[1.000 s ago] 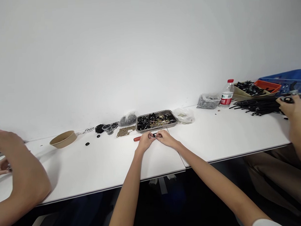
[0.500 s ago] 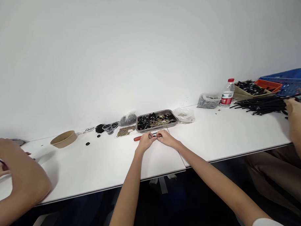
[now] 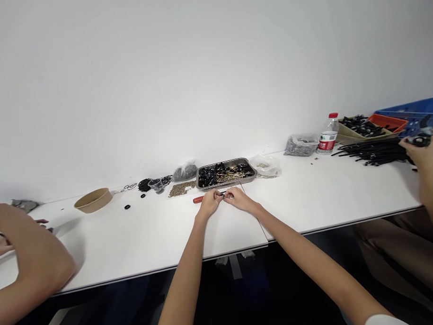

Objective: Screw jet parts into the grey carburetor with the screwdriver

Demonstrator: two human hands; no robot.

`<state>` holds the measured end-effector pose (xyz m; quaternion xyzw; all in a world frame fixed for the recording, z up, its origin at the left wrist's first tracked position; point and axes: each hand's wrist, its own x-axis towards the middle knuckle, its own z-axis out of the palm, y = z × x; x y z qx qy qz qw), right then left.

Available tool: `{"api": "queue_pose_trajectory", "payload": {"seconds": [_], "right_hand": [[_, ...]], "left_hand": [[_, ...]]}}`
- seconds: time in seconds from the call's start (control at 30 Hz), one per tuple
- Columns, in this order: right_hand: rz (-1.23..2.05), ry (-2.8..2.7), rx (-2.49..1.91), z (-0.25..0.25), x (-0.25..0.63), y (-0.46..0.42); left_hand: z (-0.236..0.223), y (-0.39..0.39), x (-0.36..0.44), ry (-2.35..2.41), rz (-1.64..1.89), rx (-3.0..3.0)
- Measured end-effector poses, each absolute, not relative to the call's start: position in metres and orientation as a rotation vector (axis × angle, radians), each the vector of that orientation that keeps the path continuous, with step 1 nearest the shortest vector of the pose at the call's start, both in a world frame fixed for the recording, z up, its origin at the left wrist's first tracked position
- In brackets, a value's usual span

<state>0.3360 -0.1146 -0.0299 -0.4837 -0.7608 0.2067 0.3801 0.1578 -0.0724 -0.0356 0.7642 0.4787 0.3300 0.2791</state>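
My left hand (image 3: 211, 201) and my right hand (image 3: 237, 198) meet fingertip to fingertip over the white table, both closed in a pinch. Between them is a small black part (image 3: 223, 195), mostly covered by the fingers; its kind cannot be made out. A tool with a red handle (image 3: 198, 199) lies just beyond my left hand, its shaft passing behind my fingers. Directly past my hands sits a metal tray (image 3: 226, 184) of black pieces and brass-coloured screws. Left of the tray, small brass-coloured parts (image 3: 182, 188) are spread on a flat white sheet.
Clear bags stand along the wall. On the left are a brown paper bowl (image 3: 93, 201), black rings (image 3: 127, 207), a plastic cup (image 3: 156, 185) and a co-worker's arm (image 3: 35, 249). Rightward are a water bottle (image 3: 327, 136), black tubes (image 3: 375, 151), a blue crate (image 3: 417, 115) and another co-worker's hand (image 3: 424, 153).
My hands stay in place around the small part, with only slight finger movement. The co-worker's hand on the right went down to the tubes and rose again with a dark-handled tool.
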Motion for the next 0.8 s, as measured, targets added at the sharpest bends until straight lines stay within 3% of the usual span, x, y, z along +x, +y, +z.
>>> {"api": "queue_pose_trajectory", "payload": {"seconds": [0.8], "right_hand": [[0.564,-1.887,-1.3,-0.036,0.334,-0.109]], "left_hand": [[-0.032,-0.076,0.159,1.316,0.89,2.073]]}}
